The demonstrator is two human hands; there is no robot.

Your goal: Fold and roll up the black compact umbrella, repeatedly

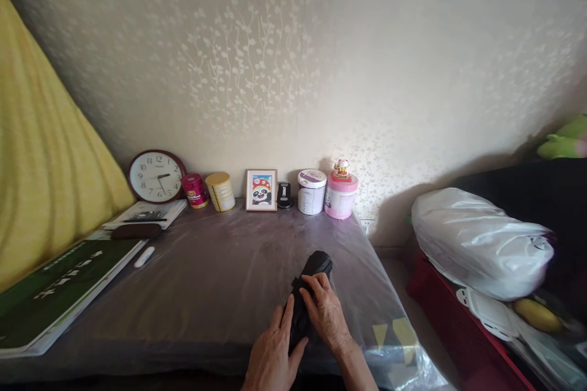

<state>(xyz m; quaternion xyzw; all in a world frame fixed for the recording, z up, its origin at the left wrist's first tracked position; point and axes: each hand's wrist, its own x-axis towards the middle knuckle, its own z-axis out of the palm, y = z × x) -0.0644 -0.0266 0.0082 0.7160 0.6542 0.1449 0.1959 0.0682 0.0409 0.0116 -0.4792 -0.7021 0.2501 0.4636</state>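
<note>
**Black bundle [318, 263] in two bare hands, over the near part of a table [206, 293]**

Nearest, the left hand [271, 351]: wrapped round the lower part of the bundle, fingers along its left side, thumb across the near end, holding it. Just beyond, the right hand [326, 311]: bent over the middle from the right, fingertips close together on the dark material. Cannot tell whether pinching a fold or only pressing.

Between and beyond the fingers, the bundle itself: long, matte black, soft and creased, with a blunt, rounded far end tilting up and to the right. Cannot tell whether lifted or resting on the table.

Around it, a dark grey-brown table cover, glossy and wrinkled. Front edge just below the hands; right edge near, slanting away, with yellow patches at the near corner. Past that edge, a gap, then a red container [444, 311] with a stuffed white plastic bag [481, 241] above.

Bare tabletop to the left of the hands and straight ahead, bounded at far left by a green book [68, 290], a small white stick-like object [144, 257] and a brown case [136, 231].

Farthest back, along a pale leaf-patterned wall [252, 73], left to right: round clock [156, 176], red tin [195, 190], yellow canister [221, 191], framed panda picture [261, 190], black stand [285, 195], white-and-purple tub [312, 192], pink-lidded tub [341, 198] topped by a cat figurine [341, 168].
</note>
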